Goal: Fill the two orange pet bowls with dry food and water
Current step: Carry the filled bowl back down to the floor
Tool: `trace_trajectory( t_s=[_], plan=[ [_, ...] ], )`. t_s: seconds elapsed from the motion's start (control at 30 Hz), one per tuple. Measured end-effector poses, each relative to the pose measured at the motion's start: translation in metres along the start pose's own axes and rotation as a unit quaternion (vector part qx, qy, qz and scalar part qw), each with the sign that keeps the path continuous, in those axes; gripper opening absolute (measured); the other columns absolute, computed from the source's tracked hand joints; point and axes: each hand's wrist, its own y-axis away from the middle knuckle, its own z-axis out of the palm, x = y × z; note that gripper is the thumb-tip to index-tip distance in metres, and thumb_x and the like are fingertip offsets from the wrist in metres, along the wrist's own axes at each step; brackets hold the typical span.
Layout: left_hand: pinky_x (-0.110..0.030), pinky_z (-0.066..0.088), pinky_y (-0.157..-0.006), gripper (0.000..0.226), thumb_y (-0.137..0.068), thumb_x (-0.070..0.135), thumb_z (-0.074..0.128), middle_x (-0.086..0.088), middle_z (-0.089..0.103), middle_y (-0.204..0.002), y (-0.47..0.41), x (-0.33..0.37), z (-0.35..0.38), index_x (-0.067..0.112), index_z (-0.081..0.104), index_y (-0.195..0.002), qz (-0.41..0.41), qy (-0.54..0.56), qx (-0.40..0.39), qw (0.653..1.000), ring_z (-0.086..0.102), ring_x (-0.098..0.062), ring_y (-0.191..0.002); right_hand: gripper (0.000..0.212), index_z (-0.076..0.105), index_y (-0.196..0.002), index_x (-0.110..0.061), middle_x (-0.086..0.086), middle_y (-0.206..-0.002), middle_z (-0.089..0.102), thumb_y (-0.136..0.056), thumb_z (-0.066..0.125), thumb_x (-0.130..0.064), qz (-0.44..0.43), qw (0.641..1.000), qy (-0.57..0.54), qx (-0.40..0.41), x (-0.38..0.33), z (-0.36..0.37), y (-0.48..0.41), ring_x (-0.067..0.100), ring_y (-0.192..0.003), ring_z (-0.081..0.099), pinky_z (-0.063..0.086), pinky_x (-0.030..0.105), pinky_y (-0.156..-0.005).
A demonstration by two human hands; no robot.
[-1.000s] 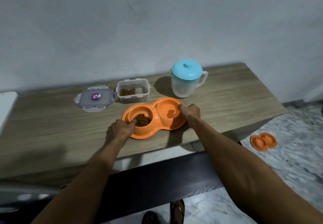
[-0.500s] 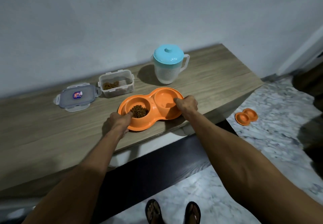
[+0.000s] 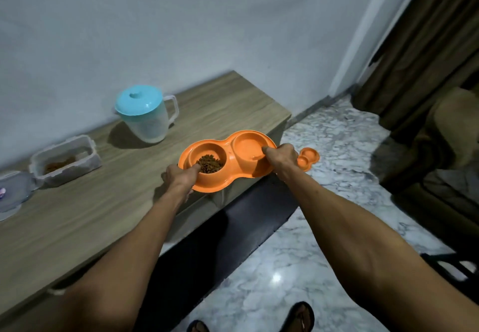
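Over the table's (image 3: 108, 215) right edge, the left hand (image 3: 178, 177) and right hand (image 3: 281, 156) grip the orange double bowl (image 3: 228, 161). Kibble (image 3: 210, 163) fills its nine-o'clock well; both thumbs hook inside the rims.

wooden table (image 3: 108, 217), jug (image 3: 145, 113), food container (image 3: 64, 160)

Both my hands grip the orange double bowl (image 3: 234, 161) at the worktop (image 3: 103, 202) corner.
My left hand (image 3: 178, 176) holds the kibble (image 3: 210, 163) end, my right hand (image 3: 281, 156) the water end; a smaller orange bowl (image 3: 308, 159) lies on the floor.
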Motion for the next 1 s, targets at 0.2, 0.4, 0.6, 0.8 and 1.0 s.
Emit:
trace_trajectory(
  t_s=[0.2, 0.4, 0.6, 0.8, 1.0],
  plan=[
    [-0.018, 0.038, -0.030, 0.056, -0.076, 0.047, 0.071, -0.022, 0.066, -0.109, 0.048, 0.067, 0.125, -0.001, 0.066, -0.105, 0.032, -0.037, -0.021, 0.999, 0.066, -0.029, -0.058, 0.046, 0.069, -0.091, -0.003, 0.016, -0.097, 0.069, -0.066, 0.070, -0.041, 0.009, 0.999, -0.024, 0.046, 0.035, -0.117, -0.075, 0.037, -0.087, 0.067, 0.059, 0.043, -0.075],
    [-0.024, 0.042, -0.036, 0.044, -0.081, 0.036, 0.072, -0.022, 0.071, -0.093, 0.094, 0.116, 0.246, -0.005, 0.068, -0.095, 0.044, -0.032, -0.043, 0.998, 0.058, -0.025, -0.047, 0.044, 0.067, -0.086, -0.004, 0.016, -0.093, 0.069, -0.066, 0.070, -0.043, 0.014, 0.997, -0.021, 0.074, 0.073, -0.221, -0.148, 0.037, -0.082, 0.067, 0.061, 0.048, -0.074],
    [-0.024, 0.044, -0.039, 0.047, -0.076, 0.038, 0.073, -0.026, 0.071, -0.093, 0.102, 0.151, 0.334, -0.006, 0.067, -0.089, 0.056, -0.026, -0.060, 0.996, 0.059, -0.027, -0.048, 0.046, 0.066, -0.090, -0.005, 0.016, -0.102, 0.064, -0.069, 0.072, -0.045, 0.034, 0.996, -0.025, 0.083, 0.097, -0.282, -0.216, 0.037, -0.086, 0.065, 0.060, 0.048, -0.074],
    [-0.029, 0.051, -0.044, 0.032, -0.079, 0.031, 0.074, -0.020, 0.063, -0.111, 0.073, 0.194, 0.418, 0.005, 0.056, -0.077, 0.058, -0.011, -0.069, 0.996, 0.065, -0.031, -0.076, 0.039, 0.064, -0.084, -0.005, 0.014, -0.095, 0.066, -0.069, 0.071, -0.041, 0.043, 0.995, -0.030, 0.086, 0.102, -0.309, -0.306, 0.036, -0.086, 0.065, 0.060, 0.049, -0.076],
    [-0.041, 0.061, -0.062, 0.035, -0.081, 0.032, 0.075, -0.021, 0.067, -0.099, 0.024, 0.238, 0.484, -0.001, 0.063, -0.086, 0.034, -0.006, -0.056, 0.998, 0.069, -0.036, -0.076, 0.037, 0.058, -0.086, -0.008, 0.011, -0.093, 0.065, -0.072, 0.072, -0.038, 0.037, 0.996, -0.014, 0.085, 0.084, -0.310, -0.399, 0.034, -0.087, 0.064, 0.058, 0.049, -0.080]
  ],
)
